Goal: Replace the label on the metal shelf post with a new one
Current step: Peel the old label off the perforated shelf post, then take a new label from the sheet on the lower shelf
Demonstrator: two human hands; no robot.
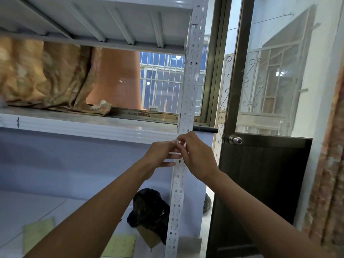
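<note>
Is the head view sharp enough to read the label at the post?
Head view: no; left hand and right hand cover it on the post. Cloth at left is motion-blurred, wide-angle bends the post, and the door glass carries pale reflections.

A rumpled tan cloth [50, 77] is lying on the middle shelf [74, 125]. A black bag [149, 209] is sitting on the floor over a cardboard box [147, 237], near two yellow sponges [119, 245]. A dark door [264, 183] with a metal knob [235, 140] is standing at the right, beside a brick wall [329, 174].
</note>
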